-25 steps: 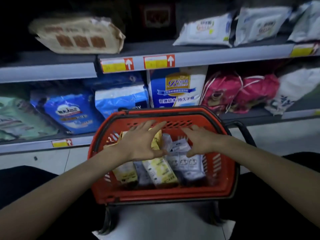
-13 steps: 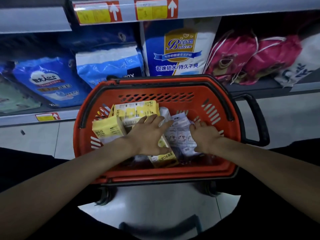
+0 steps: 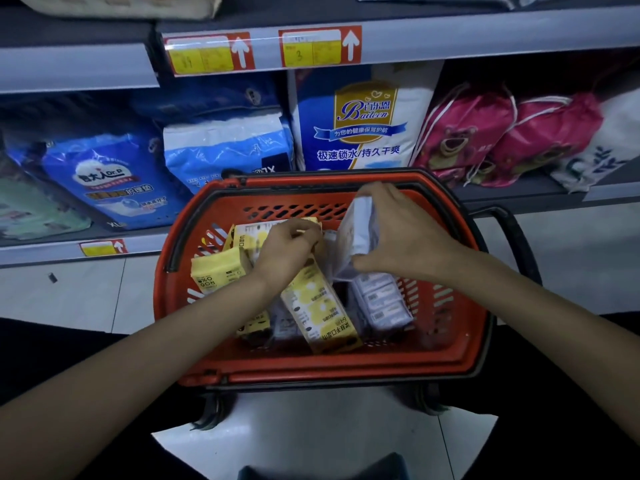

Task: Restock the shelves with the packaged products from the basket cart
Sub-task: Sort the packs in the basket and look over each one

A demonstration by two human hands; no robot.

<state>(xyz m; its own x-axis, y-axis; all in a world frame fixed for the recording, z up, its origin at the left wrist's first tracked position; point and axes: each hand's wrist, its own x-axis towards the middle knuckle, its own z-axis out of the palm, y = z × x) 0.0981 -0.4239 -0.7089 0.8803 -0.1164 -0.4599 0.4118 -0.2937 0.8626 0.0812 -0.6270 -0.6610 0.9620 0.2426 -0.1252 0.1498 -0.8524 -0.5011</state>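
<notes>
Head view, right hand point(image 3: 398, 244) gripping white pack point(image 3: 356, 233) above red basket point(image 3: 311, 372), left hand point(image 3: 287, 252) curled on yellow pack point(image 3: 320, 306) inside.

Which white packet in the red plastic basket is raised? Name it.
The white soft packet gripped by the right hand, held above the rest; the other white packets lie in the basket.

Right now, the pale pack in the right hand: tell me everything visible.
The pale pack is a soft, whitish film-wrapped packet, print too blurred to read. It is held tilted on end over the other packs lying in the red basket. The right hand grips it, fingers over the top, thumb at the lower edge.
</notes>
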